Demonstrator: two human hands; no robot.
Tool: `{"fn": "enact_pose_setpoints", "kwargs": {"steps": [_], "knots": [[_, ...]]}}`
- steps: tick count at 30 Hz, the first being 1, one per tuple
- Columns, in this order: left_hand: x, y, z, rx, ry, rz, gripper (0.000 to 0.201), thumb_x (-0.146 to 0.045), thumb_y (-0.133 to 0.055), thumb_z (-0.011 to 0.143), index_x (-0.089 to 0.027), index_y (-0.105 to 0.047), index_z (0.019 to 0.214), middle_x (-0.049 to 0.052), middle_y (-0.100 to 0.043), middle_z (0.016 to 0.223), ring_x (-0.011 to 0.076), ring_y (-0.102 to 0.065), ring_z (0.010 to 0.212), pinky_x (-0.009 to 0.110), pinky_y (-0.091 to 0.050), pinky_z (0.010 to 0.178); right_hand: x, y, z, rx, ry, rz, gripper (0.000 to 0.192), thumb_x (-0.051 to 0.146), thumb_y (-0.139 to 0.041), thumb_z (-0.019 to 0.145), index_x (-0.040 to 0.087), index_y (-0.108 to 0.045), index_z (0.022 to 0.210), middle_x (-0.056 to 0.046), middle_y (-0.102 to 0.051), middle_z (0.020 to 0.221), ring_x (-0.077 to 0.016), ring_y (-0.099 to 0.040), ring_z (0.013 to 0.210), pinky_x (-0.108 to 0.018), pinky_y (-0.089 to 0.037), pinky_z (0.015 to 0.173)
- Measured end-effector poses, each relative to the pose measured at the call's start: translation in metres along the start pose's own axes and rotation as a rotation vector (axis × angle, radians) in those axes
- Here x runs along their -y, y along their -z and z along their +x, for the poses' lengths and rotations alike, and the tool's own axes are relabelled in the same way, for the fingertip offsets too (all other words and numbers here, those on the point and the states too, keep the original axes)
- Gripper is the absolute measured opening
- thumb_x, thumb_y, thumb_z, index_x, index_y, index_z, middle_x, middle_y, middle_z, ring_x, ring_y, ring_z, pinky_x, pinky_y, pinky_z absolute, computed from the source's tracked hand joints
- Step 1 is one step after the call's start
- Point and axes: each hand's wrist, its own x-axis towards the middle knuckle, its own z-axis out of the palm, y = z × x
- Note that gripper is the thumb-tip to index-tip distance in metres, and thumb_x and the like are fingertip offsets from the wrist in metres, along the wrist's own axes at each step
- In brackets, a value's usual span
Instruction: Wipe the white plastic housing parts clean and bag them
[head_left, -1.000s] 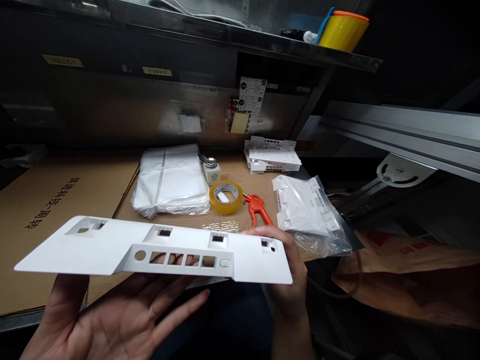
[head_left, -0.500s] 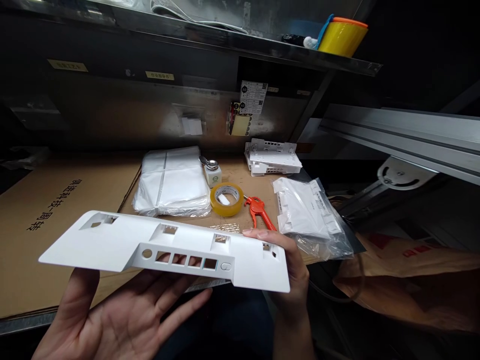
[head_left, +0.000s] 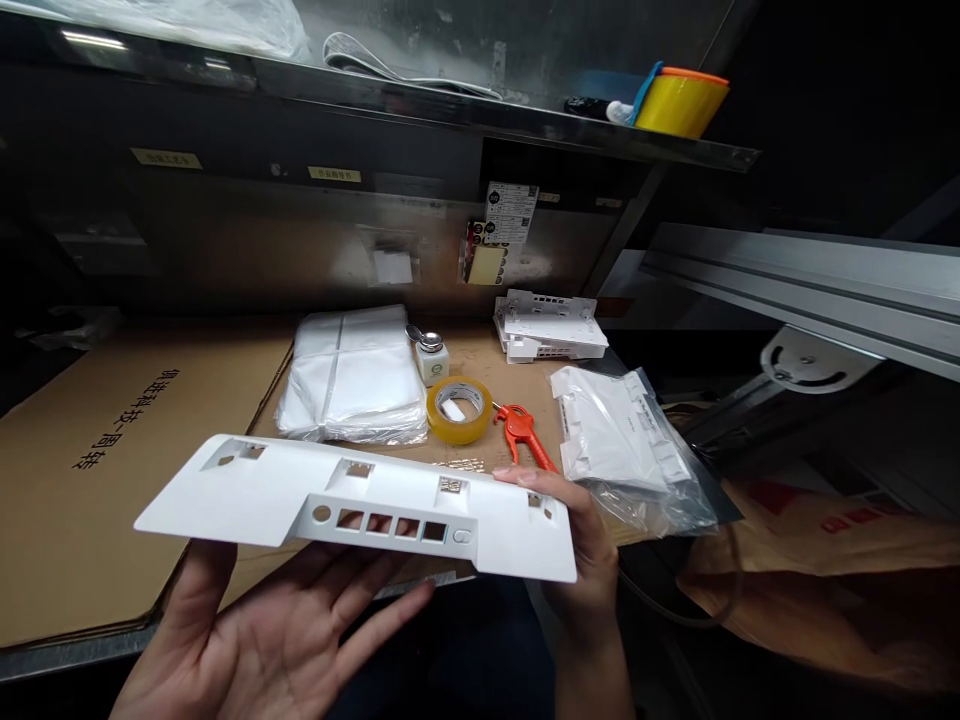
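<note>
A white panel [head_left: 360, 495] stretches left to right, windowed side nearest. The right hand [head_left: 581, 530] pinches it; the left [head_left: 259, 640] spreads beneath.

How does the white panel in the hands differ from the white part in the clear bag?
The held panel is bare; the bagged part sits in clear plastic. The held panel is raised in the left hand and right hand; the bagged part lies on the bench. The held panel turns a row of openings toward the camera; the bagged part lies broad face up. Both are white.
</note>
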Motion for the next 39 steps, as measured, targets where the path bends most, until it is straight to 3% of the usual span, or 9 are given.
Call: {"fn": "enact_pose_setpoints", "kwargs": {"steps": [3, 7, 16, 23, 27, 31, 34, 37, 39], "knots": [[0.000, -0.003, 0.003, 0.117, 0.075, -0.084, 0.048, -0.065, -0.050, 0.099, -0.041, -0.067, 0.136, 0.004, -0.056, 0.154, 0.0384, -0.047, 0.146, 0.067, -0.026, 0.124, -0.004, 0.002, 0.000, 0.003, -0.014, -0.033, 0.040, 0.015, -0.067, 0.093, 0.033, -0.067, 0.128, -0.004, -0.077, 0.124, -0.0272, -0.074, 0.115, -0.046, -0.061, 0.101], [-0.001, -0.003, 0.005, 0.179, 0.085, -0.076, 0.037, -0.055, -0.050, 0.102, -0.044, -0.070, 0.132, 0.000, -0.059, 0.152, 0.0372, -0.043, 0.149, 0.068, -0.024, 0.126, -0.008, 0.004, 0.000, 0.008, -0.022, -0.071, 0.039, 0.016, -0.068, 0.092, 0.034, -0.068, 0.127, -0.004, -0.077, 0.123, -0.0264, -0.074, 0.115, -0.044, -0.061, 0.100], [0.005, -0.008, 0.014, 0.153, 0.063, 0.086, 0.041, -0.051, -0.052, 0.103, -0.033, -0.070, 0.136, 0.008, -0.062, 0.149, 0.0404, -0.047, 0.146, 0.067, -0.027, 0.126, -0.033, 0.026, 0.007, 0.044, 0.082, -0.254, 0.035, 0.034, -0.062, 0.098, 0.026, -0.068, 0.131, -0.009, -0.075, 0.129, -0.0313, -0.070, 0.122, -0.048, -0.059, 0.103], [0.006, 0.001, 0.020, 0.255, 0.030, 0.168, 0.086, -0.078, -0.025, 0.098, -0.017, -0.059, 0.148, 0.020, -0.059, 0.149, 0.0449, -0.049, 0.143, 0.068, -0.023, 0.126, -0.040, 0.027, 0.022, 0.008, 0.259, -0.256, 0.035, 0.021, -0.065, 0.096, 0.026, -0.069, 0.131, -0.009, -0.074, 0.130, -0.0341, -0.071, 0.120, -0.057, -0.059, 0.104], [-0.002, 0.005, 0.029, 0.377, -0.041, 0.160, 0.088, -0.077, -0.018, 0.099, -0.016, -0.056, 0.150, 0.016, -0.056, 0.152, 0.0413, -0.053, 0.141, 0.061, -0.035, 0.123, -0.035, 0.024, 0.027, -0.034, 0.469, -0.270, 0.034, 0.025, -0.052, 0.104, 0.027, -0.067, 0.134, -0.008, -0.072, 0.136, -0.0371, -0.068, 0.126, -0.068, -0.058, 0.101], [-0.027, 0.007, 0.040, 0.470, 0.031, 0.142, 0.080, -0.072, -0.028, 0.102, -0.015, -0.054, 0.151, 0.012, -0.058, 0.153, 0.0338, -0.051, 0.144, 0.048, -0.037, 0.124, -0.033, 0.023, 0.027, 0.014, 0.645, -0.362, 0.037, 0.021, -0.056, 0.103, 0.029, -0.066, 0.137, -0.007, -0.068, 0.142, -0.0365, -0.066, 0.130, -0.064, -0.062, 0.099], [-0.042, 0.008, 0.040, 0.419, 0.030, 0.253, 0.068, -0.061, -0.039, 0.104, -0.018, -0.046, 0.156, 0.013, -0.058, 0.153, 0.0359, -0.046, 0.147, 0.054, -0.032, 0.126, -0.039, 0.021, 0.021, 0.004, 0.498, -0.337, 0.041, 0.021, -0.064, 0.099, 0.032, -0.065, 0.138, -0.007, -0.057, 0.156, -0.0355, -0.059, 0.139, -0.061, -0.057, 0.108], [-0.043, 0.006, 0.034, 0.346, -0.095, 0.346, 0.077, -0.068, -0.034, 0.102, -0.021, -0.030, 0.164, 0.013, -0.052, 0.159, 0.0367, -0.041, 0.150, 0.058, -0.031, 0.125, -0.043, 0.021, 0.010, -0.110, 0.016, -0.240, 0.056, 0.032, -0.070, 0.096, 0.031, -0.054, 0.150, -0.012, -0.062, 0.150, -0.0334, -0.064, 0.134, -0.055, -0.057, 0.108], [-0.037, 0.003, 0.031, 0.302, -0.188, 0.359, 0.084, -0.076, -0.024, 0.100, -0.023, -0.022, 0.166, 0.012, -0.048, 0.162, 0.0359, -0.039, 0.152, 0.058, -0.031, 0.125, -0.043, 0.024, 0.000, -0.176, -0.271, -0.177, 0.048, 0.042, -0.067, 0.098, 0.026, -0.063, 0.142, -0.013, -0.073, 0.135, -0.0327, -0.071, 0.124, -0.048, -0.059, 0.104]]}}
